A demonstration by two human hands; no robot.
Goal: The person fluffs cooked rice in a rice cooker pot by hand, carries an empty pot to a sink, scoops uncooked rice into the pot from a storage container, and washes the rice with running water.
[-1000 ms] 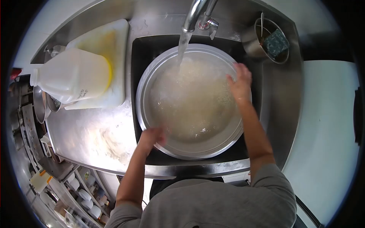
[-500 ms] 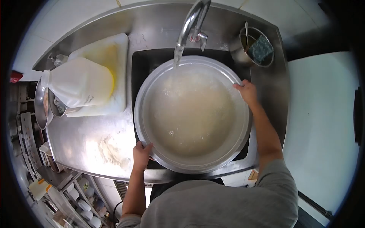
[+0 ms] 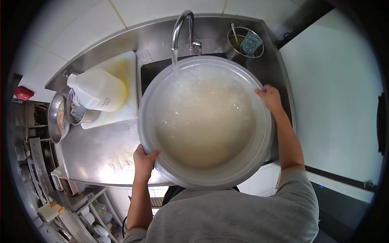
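A big round metal basin (image 3: 265, 133) of cloudy water (image 3: 202, 129) takes up the middle of the view, over the dark sink (image 3: 152, 73). Whatever lies below the murky, pale surface cannot be made out. At the lower left, my left hand (image 3: 144, 162) grips the basin's rim, thumb on top. My right hand (image 3: 270, 98) is closed on the rim at the upper right, its other fingers partly hidden beneath. From the curved faucet (image 3: 178, 36), water runs into the basin near its far left edge.
To the left, a white plastic jug (image 3: 99, 90) with yellow contents lies on a cutting board (image 3: 131, 87). Metal bowls (image 3: 54, 121) stand beside it. A metal pot (image 3: 233, 52) holding a dark green sponge (image 3: 251, 43) and a spoon sits behind right. Shelves (image 3: 87, 202) are at lower left.
The basin looks larger and nearer my body, covering more of the sink's front edge, with both hands still on its rim. My view has shifted, showing the whole faucet arch.
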